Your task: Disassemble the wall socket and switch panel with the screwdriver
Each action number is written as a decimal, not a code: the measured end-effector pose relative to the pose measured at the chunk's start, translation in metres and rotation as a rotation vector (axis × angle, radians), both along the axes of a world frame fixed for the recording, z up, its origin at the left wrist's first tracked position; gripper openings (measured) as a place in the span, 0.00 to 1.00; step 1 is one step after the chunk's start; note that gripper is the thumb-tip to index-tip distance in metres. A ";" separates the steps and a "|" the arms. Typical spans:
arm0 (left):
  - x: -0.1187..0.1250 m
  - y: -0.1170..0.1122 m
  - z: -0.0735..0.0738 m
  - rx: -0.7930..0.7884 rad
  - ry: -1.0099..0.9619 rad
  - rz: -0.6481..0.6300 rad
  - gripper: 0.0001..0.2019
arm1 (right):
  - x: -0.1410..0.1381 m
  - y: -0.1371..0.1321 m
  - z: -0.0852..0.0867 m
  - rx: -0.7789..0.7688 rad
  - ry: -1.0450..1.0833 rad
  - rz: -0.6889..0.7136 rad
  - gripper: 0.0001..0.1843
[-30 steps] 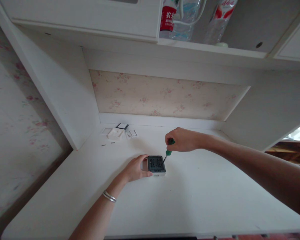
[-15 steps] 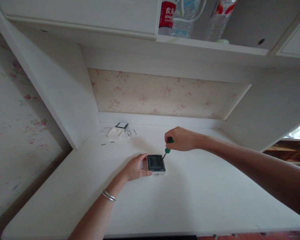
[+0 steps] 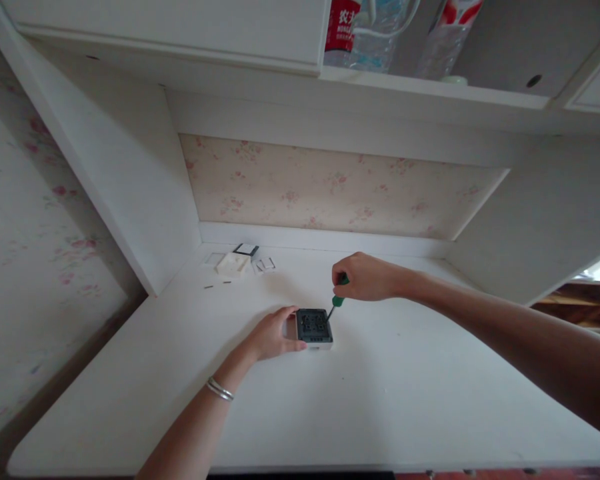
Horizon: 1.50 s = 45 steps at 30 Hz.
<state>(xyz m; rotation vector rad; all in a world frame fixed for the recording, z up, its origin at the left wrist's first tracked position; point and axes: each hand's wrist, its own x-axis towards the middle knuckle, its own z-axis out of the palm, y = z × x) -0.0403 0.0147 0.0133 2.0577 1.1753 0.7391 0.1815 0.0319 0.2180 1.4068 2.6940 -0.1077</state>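
Note:
A small square socket-like box (image 3: 314, 327), dark on top with a white body, rests on the white desk (image 3: 410, 400). My left hand (image 3: 275, 337) grips it from the left, thumb at the near corner and fingers at the far one. In my right hand (image 3: 357, 277) is a screwdriver (image 3: 338, 301) with a green handle, closed in the fist. Its shaft slants down to the left, and the tip meets the right side of the dark face. Whether the tip sits in a screw is too small to tell.
Towards the back left lie a white plastic box (image 3: 233, 264), a dark-framed square plate (image 3: 246, 249), clear packets (image 3: 264, 265) and two small screws (image 3: 227, 283). Above the desk hangs a cabinet shelf (image 3: 430, 87) with plastic bottles (image 3: 343, 27). A side panel (image 3: 90, 153) stands at left.
The whole view has shifted slightly. Both hands keep their grip, and the screwdriver stays at the right side of the box.

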 end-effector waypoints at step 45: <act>0.000 0.000 0.001 0.043 -0.016 -0.021 0.39 | -0.005 0.011 -0.007 0.075 0.004 0.201 0.14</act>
